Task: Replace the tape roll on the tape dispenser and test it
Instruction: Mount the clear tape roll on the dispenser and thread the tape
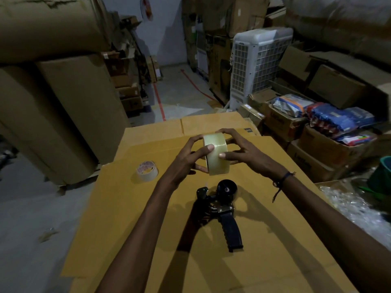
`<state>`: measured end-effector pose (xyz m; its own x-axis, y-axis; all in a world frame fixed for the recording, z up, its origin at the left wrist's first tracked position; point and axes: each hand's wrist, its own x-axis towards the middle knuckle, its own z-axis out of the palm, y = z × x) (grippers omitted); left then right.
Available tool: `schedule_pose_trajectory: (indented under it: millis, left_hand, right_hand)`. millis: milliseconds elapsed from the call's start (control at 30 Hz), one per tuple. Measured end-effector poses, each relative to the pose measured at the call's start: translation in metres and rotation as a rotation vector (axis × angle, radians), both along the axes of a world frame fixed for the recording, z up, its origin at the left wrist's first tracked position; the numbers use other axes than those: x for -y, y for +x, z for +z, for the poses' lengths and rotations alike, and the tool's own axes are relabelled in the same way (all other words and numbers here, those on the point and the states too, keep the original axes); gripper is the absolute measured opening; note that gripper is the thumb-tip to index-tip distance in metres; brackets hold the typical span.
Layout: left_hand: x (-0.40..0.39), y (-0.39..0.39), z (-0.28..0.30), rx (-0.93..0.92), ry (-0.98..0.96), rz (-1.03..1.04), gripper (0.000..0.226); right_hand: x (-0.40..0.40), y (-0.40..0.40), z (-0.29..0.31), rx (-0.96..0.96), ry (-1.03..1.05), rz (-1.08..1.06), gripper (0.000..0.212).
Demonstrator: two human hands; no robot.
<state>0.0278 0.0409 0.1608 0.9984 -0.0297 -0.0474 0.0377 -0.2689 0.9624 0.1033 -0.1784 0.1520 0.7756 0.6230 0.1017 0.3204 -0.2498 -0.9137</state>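
Both hands grip the clear tape roll (216,153) above the cardboard sheet (275,240): left hand (186,159) and right hand (243,154) curl around its sides. Tape dispenser (220,210) lies below, near me; spent roll (147,170) sits left

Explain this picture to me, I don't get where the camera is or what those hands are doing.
The camera sits on a person's head, looking forward and down, so you see their own arms. The left hand and right hand together hold a full roll of clear tape above a sheet of cardboard. On the cardboard lie a black tape dispenser, with no roll on it, and a nearly used-up roll to the left. Boxes stand all around.
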Motion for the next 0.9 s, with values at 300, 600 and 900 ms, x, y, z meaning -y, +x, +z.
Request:
schedule_pose_trajectory:
  millis: [300, 600, 900]
  left_hand:
    - [-0.005, 0.001, -0.003, 0.033, -0.040, -0.048, 0.067]
    - [-0.008, 0.010, -0.006, -0.028, -0.062, -0.007, 0.064]
    - [-0.014, 0.007, -0.005, -0.016, -0.155, 0.057, 0.070]
  right_hand:
    - [-0.004, 0.001, -0.007, -0.167, 0.026, -0.069, 0.074]
    - [-0.009, 0.006, 0.000, -0.226, 0.043, -0.075, 0.073]
    - [-0.012, 0.007, 0.001, -0.219, 0.004, 0.044, 0.094]
